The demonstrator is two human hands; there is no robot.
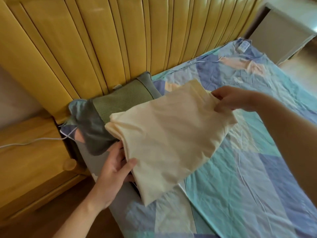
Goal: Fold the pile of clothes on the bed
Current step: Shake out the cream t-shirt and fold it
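Your left hand's fingers vanish under the cream garment. That garment covers part of the pillow behind it, and the bed beneath it runs off-frame.

The bed, filling the right and lower frame, wears a wrinkled patchwork sheet of blue and teal; a green-grey pillow lies at centre-left against the headboard.

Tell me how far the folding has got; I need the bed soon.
Done: the cream garment already looks folded into a compact bundle. In hand: left hand and right hand hold it above the bed sheet, beside the pillow. Left: setting it down; no pile shows in view.
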